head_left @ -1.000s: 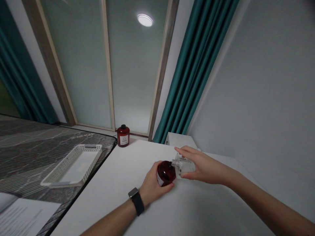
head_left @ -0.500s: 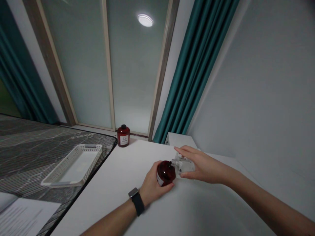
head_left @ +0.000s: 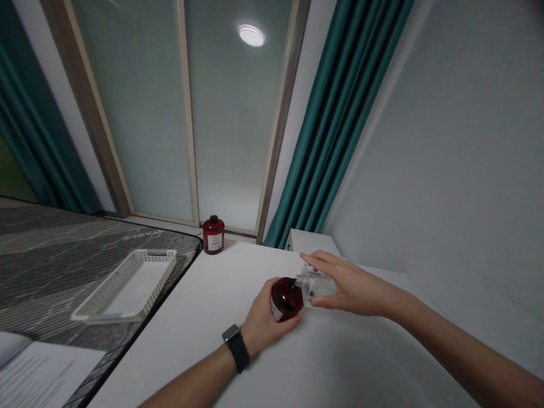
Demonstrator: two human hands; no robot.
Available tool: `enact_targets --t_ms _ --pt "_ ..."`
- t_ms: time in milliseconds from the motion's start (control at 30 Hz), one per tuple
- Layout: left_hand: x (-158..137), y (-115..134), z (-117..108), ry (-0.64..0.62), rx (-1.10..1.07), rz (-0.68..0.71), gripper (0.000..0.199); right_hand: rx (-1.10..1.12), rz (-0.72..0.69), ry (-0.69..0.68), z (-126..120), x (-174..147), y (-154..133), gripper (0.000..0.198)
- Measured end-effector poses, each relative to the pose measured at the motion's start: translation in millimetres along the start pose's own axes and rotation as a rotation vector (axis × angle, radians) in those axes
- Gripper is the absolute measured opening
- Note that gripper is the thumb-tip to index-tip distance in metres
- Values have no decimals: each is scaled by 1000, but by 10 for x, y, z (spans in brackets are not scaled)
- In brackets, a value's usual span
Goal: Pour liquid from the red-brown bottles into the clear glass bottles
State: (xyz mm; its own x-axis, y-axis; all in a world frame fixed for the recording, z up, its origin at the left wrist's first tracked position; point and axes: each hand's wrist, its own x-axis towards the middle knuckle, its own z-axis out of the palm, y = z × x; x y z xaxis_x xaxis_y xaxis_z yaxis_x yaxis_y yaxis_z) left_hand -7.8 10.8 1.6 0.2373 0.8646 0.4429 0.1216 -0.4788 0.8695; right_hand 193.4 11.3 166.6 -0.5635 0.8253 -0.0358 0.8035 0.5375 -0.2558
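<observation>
A dark red bottle [head_left: 285, 298] with a white label is gripped in my left hand [head_left: 264, 322], which wears a dark watch at the wrist. My right hand [head_left: 346, 283] is closed around a clear glass bottle [head_left: 317, 286] tipped nearly onto its side. The clear bottle's narrow neck points left and meets the top of the red bottle; whether liquid flows there is too small to tell. Both are over the white table [head_left: 238, 294]. Farther back stands a second red bottle [head_left: 213, 236], upright, with a black cap and a white label.
On the grey patterned surface at left lies a white perforated basket [head_left: 85, 314], with an open book [head_left: 51, 374] in front of it. Behind the table are a small white cabinet [head_left: 312, 240], a teal curtain [head_left: 327, 141] and frosted glass doors [head_left: 233, 136]. A grey wall [head_left: 459, 158] rises at right.
</observation>
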Motion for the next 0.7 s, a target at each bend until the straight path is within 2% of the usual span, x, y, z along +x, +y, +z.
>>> enact_targets --t_ms 700 --pt "-4 -9 11 16 -5 -1 69 -5 -20 -3 -17 16 -12 84"
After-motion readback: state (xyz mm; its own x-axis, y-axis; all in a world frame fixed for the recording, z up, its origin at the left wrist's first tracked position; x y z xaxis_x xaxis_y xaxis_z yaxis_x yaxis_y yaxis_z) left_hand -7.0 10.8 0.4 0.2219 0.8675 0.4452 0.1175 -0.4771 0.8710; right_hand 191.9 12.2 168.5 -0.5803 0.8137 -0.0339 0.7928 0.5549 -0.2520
